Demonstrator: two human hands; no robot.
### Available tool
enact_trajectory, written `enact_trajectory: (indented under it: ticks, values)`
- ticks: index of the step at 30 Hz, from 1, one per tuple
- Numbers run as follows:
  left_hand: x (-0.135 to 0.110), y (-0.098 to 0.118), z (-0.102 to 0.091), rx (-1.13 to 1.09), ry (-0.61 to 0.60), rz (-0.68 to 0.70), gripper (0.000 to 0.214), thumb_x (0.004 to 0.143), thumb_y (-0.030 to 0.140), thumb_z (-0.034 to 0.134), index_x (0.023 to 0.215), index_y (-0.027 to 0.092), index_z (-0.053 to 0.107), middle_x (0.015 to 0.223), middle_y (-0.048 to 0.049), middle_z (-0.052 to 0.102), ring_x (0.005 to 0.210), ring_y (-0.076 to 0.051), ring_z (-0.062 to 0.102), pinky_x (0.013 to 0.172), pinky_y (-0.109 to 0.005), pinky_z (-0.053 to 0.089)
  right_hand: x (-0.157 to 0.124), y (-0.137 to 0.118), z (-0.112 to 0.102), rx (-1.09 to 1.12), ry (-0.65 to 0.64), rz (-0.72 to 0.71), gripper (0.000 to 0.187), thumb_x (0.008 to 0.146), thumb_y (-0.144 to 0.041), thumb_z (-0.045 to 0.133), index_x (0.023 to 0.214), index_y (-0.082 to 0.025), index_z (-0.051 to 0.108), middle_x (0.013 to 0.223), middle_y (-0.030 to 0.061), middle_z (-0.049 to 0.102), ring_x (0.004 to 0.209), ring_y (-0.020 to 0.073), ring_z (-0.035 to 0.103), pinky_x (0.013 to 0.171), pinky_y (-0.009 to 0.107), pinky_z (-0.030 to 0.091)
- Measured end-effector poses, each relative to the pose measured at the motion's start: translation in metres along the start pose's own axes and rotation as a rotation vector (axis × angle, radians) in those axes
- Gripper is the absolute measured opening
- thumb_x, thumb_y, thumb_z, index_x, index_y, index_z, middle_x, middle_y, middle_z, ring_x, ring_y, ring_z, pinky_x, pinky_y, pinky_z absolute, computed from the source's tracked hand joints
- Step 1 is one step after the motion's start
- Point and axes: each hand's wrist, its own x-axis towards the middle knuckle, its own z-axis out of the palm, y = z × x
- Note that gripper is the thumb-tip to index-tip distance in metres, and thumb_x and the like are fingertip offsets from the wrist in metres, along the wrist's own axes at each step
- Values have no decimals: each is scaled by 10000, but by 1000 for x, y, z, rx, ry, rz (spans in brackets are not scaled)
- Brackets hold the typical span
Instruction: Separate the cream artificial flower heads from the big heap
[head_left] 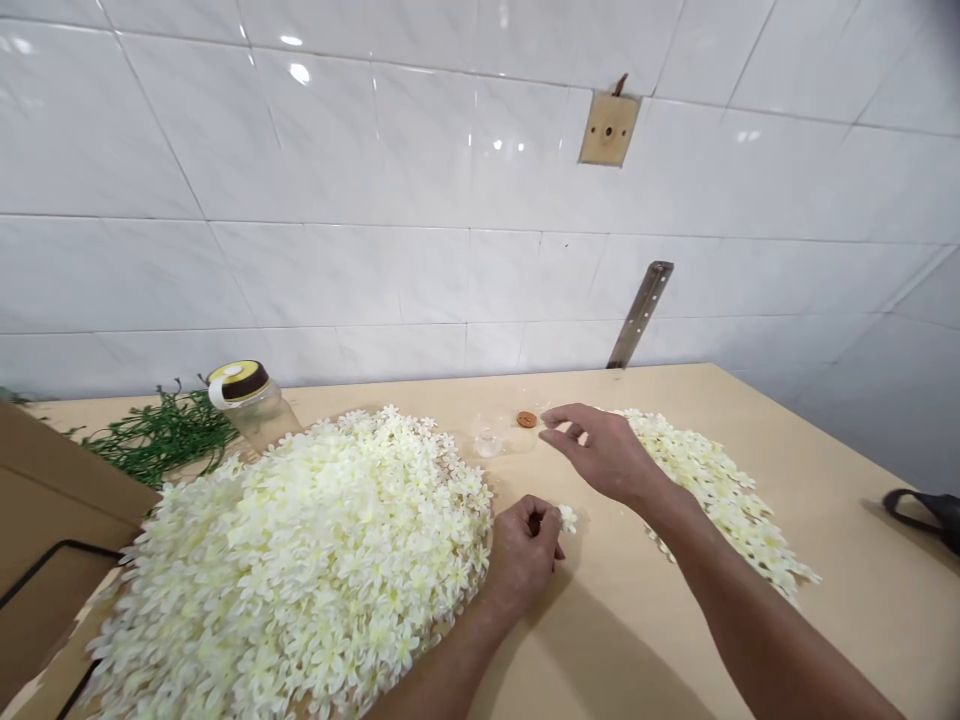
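My left hand is closed, its fingers curled beside the big pile of flowers. A small white artificial flower sticks out at its fingertips. Higher and to the right, my right hand has its thumb and fingertips apart, with nothing visible between them. Just left of those fingertips lies a small round orange-brown piece on the table. Beside it is a clear, nearly transparent item, whose kind I cannot make out. A large heap of white-yellow artificial flowers covers the left side.
Behind my right forearm, more flowers are spread on the wooden table. Green plastic stems and a clear bottle with a yellow-brown lid stand at left, near a cardboard box. A black strap lies far right.
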Motion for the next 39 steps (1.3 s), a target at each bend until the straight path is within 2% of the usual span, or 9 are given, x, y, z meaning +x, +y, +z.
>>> enact_trajectory:
  ticks: [3, 6, 8, 12, 20, 26, 29, 34, 39]
  values:
    - [-2, 2, -1, 12, -12, 33, 227, 856, 377, 559, 789, 163, 597, 520, 14, 577, 413, -96, 477, 447, -208, 379, 27, -18, 9, -159, -279, -198, 301, 908, -384, 582, 1137, -215, 677, 1156, 80, 702, 901, 217, 663, 818, 334, 486]
    - [-3, 4, -1, 26, -13, 40, 205, 857, 347, 549, 773, 165, 589, 512, 17, 563, 417, -96, 476, 463, -209, 385, 48, -27, 30, -328, -472, -266, 344, 905, -351, 596, 1202, -188, 655, 1237, 117, 666, 1100, 277, 613, 889, 356, 454]
    - [-3, 6, -1, 30, -11, 35, 187, 851, 320, 545, 754, 166, 584, 517, 15, 560, 430, -98, 487, 471, -207, 387, 56, -30, 46, -419, -556, -257, 316, 903, -329, 601, 1176, -182, 665, 1207, 126, 678, 1118, 280, 603, 894, 351, 439]
    - [-4, 9, -1, 12, -7, 25, 180, 833, 293, 550, 706, 166, 565, 527, 10, 551, 444, -101, 493, 476, -207, 393, 63, -35, 74, -551, -677, -197, 185, 892, -303, 610, 976, -168, 706, 1019, 123, 726, 976, 257, 644, 808, 320, 426]
    - [-3, 5, -2, -29, -16, 18, 155, 817, 271, 553, 697, 172, 551, 547, 16, 538, 452, -101, 496, 485, -210, 402, 66, -32, 92, -608, -653, -113, 172, 867, -187, 574, 736, -163, 682, 785, 95, 697, 770, 200, 615, 674, 272, 356]
    - [-4, 6, -2, -46, -28, 18, 159, 818, 289, 565, 710, 173, 555, 549, 20, 537, 476, -105, 513, 496, -207, 417, 57, -35, 79, -548, -614, -90, 179, 912, -276, 553, 853, -165, 680, 859, 94, 716, 924, 225, 636, 725, 266, 401]
    - [-6, 8, -3, -39, -29, 22, 175, 818, 306, 580, 710, 169, 560, 534, 22, 539, 460, -95, 486, 496, -205, 416, 54, -41, 73, -527, -634, -80, 159, 896, -239, 582, 811, -149, 682, 857, 106, 726, 937, 237, 659, 739, 268, 430]
    - [-4, 3, -3, -19, -26, 55, 191, 830, 322, 574, 723, 163, 576, 515, 19, 546, 428, -88, 474, 465, -200, 394, 53, -51, 72, -487, -619, -14, 259, 928, -167, 509, 737, -120, 679, 731, 116, 711, 716, 201, 699, 653, 262, 462]
    - [1, 3, -5, -92, -7, 30, 192, 815, 331, 575, 707, 174, 551, 477, 26, 530, 406, -104, 494, 416, -204, 371, 51, -55, 56, -341, -559, 53, 189, 929, -269, 537, 940, -169, 697, 847, 70, 738, 549, 131, 664, 560, 235, 467]
